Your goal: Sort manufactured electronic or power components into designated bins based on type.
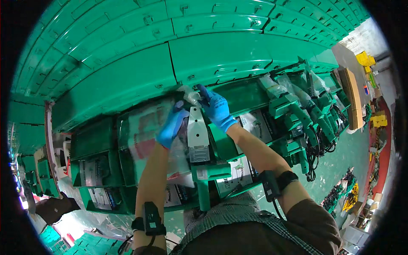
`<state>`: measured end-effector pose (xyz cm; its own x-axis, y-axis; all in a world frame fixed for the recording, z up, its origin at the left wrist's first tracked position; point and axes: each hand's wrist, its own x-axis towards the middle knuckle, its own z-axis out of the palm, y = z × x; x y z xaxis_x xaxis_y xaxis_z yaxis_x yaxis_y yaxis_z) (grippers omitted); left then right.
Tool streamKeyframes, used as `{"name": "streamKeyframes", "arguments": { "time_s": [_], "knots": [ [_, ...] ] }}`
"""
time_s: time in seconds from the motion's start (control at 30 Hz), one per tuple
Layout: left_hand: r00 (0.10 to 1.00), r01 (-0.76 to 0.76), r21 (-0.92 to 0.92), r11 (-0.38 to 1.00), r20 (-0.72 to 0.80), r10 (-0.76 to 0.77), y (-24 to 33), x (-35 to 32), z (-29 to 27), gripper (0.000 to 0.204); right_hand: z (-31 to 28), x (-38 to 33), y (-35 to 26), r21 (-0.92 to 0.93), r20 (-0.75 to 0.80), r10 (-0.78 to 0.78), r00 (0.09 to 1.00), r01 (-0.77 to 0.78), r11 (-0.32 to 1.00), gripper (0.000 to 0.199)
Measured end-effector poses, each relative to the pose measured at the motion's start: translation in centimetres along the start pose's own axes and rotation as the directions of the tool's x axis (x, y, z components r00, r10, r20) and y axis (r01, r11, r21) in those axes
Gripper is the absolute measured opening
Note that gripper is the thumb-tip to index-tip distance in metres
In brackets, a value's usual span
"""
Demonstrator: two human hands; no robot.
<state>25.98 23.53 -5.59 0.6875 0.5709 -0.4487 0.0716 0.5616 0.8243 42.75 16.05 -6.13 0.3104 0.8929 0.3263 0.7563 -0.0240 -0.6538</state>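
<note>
Both my hands wear blue gloves. My left hand [172,126] presses on a clear plastic bag [144,136] with a printed sheet inside, lying in an open green case [127,178]. My right hand [216,106] pinches the bag's crumpled top end at the far edge of the case. Between my hands lies a green power tool [199,170] with a grey metal plate [198,134], its handle pointing toward me. Black bands with small devices sit on both my wrists.
Closed green cases [212,55] are stacked in rows at the far side. More open cases with booklets [95,170] lie to the left. Several green tools with black cords [306,123] line the right. Yellow crates [365,58] and small parts [344,193] sit on the green floor.
</note>
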Motion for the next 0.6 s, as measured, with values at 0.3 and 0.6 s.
{"name": "streamKeyframes", "arguments": {
  "time_s": [0.3,0.6],
  "knots": [
    [0.952,-0.269,-0.06,0.961,-0.164,0.257,-1.2,-1.6,3.1,0.058,-0.4,1.1,-0.9,0.005,0.027,-0.092,0.995,0.092,0.996,0.069],
    [0.816,-0.49,-0.069,0.869,-0.386,0.43,-2.3,-2.4,4.5,0.014,-3.3,-1.1,-3.1,0.054,0.001,-0.109,0.994,0.109,0.993,0.053]
  ]
}}
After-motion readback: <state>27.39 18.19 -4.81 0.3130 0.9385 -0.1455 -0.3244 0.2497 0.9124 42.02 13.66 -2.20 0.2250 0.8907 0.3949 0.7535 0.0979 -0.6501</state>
